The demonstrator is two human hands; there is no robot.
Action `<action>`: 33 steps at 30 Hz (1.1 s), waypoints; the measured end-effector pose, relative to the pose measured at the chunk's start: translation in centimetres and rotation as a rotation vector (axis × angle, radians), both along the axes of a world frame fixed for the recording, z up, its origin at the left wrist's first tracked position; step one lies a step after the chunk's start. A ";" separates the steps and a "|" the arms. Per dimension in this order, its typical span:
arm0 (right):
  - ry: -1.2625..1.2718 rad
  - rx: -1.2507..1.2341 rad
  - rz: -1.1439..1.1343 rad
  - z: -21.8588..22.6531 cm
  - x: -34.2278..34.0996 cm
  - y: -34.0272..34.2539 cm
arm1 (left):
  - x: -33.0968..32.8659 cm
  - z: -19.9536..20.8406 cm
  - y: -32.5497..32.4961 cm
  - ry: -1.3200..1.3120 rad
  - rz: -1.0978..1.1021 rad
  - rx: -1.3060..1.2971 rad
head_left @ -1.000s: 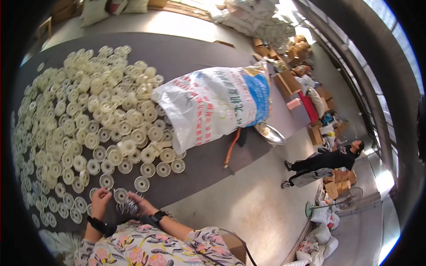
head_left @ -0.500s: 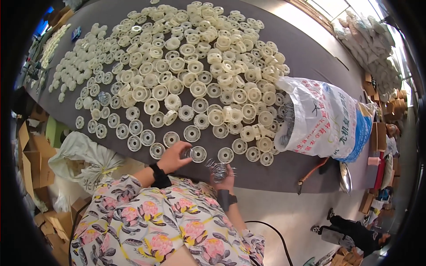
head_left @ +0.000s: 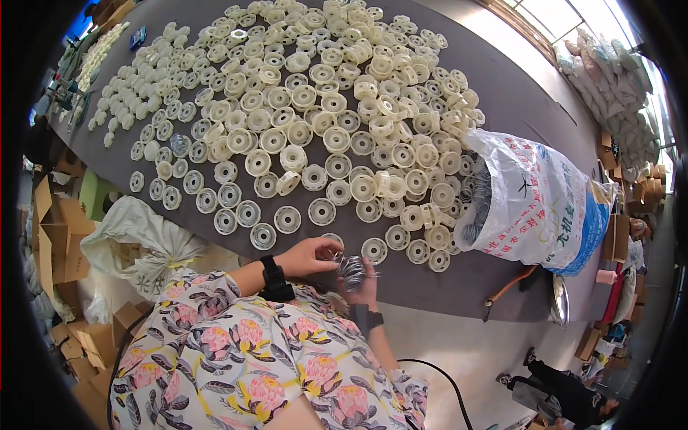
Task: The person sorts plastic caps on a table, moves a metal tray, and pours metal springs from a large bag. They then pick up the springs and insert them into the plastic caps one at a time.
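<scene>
My right hand (head_left: 364,288) is closed around a bundle of thin silvery wire rings (head_left: 351,272) at the table's near edge. Thumb and fingers of my left hand (head_left: 309,256) pinch at the left side of that bundle, on a wire ring (head_left: 338,256). Just beyond my left fingers lies a pale round plastic wheel (head_left: 332,239), partly covered by the hand. Another such wheel (head_left: 374,250) lies flat beyond my right hand. More wheels (head_left: 322,211) spread from there across the table, loosely in front and heaped farther back.
A white and blue woven sack (head_left: 534,201) lies on its side at the right, wire rings showing in its mouth. A wooden-handled tool (head_left: 510,290) lies on the dark table cover (head_left: 444,290). Small white round parts (head_left: 136,97) sit far left. A person (head_left: 566,390) is on the floor area lower right.
My left hand has moved right, from over a near wheel to the wire rings in my right hand. My right hand stays nearly in place. The whole view has shifted slightly.
</scene>
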State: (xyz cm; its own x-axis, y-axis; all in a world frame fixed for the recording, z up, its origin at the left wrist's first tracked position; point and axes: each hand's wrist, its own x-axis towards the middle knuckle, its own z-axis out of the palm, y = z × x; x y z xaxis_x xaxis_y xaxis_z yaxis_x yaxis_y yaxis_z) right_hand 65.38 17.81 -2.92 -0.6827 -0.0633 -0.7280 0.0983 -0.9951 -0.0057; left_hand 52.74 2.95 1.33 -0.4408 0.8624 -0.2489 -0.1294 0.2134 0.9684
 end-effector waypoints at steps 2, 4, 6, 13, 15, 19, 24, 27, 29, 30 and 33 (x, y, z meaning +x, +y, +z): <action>0.005 0.059 0.017 0.1 -0.3 -0.4 | -0.2 0.1 0.0 -0.330 0.120 -0.011; -0.122 0.438 0.141 1.6 -0.9 -0.6 | -1.0 0.0 -0.2 -0.505 0.190 -0.170; -0.112 0.924 0.165 1.1 -1.0 -0.3 | -1.8 -0.5 -0.9 -0.818 0.366 -0.293; -0.151 0.872 -0.027 1.6 -0.6 3.6 | -4.7 -2.1 -0.8 0.154 0.408 -0.298; -0.143 0.851 0.051 1.6 -0.7 3.6 | -5.2 -2.1 0.1 0.337 0.425 -0.326; -0.095 0.720 0.136 2.5 -0.7 2.3 | -5.3 -0.5 1.8 0.848 0.291 -0.458; 0.061 0.361 0.397 2.1 -0.4 0.9 | -2.0 1.9 3.2 0.117 -0.134 -0.007; 0.084 0.348 0.431 2.8 -0.2 0.5 | -1.3 2.3 4.1 -0.166 -0.262 0.026; 0.270 0.150 0.339 3.1 0.2 1.1 | -1.2 0.9 4.4 -0.354 -0.040 0.003; 0.252 0.145 0.342 2.2 0.9 1.5 | -1.3 1.4 4.9 -0.374 0.055 -0.111; 0.141 0.148 0.261 0.5 2.4 2.0 | -1.6 0.6 7.1 -0.172 0.029 -0.252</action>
State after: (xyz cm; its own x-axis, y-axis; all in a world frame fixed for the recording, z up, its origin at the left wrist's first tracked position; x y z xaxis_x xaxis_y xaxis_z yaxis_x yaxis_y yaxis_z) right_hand 67.74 19.86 -2.41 -0.7521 -0.1506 -0.6416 0.3382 -0.9238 -0.1797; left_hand 51.09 10.04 1.94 -0.3976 0.7517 -0.5262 -0.2967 0.4374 0.8489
